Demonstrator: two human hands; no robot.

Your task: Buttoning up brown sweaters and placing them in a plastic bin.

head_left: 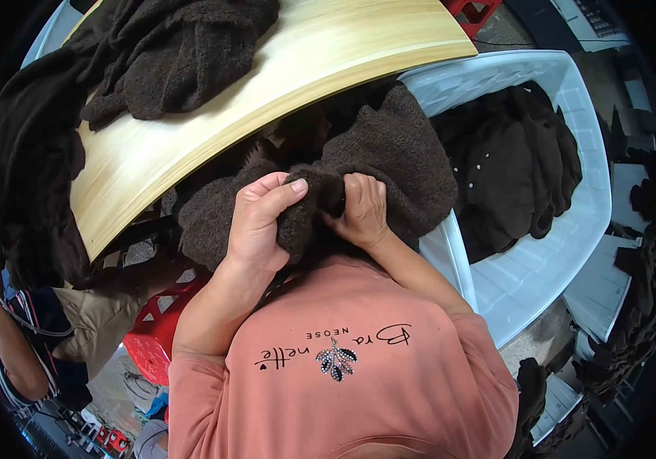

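Our left hand (258, 223) pinched a fold of dark brown fleecy cloth (398, 149) between thumb and curled fingers, while our right hand (364, 210), nearly closed, gripped the same cloth just beside it. It lay between and just beyond both hands, its long axis running left to right across us, the larger bulk nearer the right hand. Beyond stood the worktop (343, 53); to the hands' right, a pale blue bin (594, 199).
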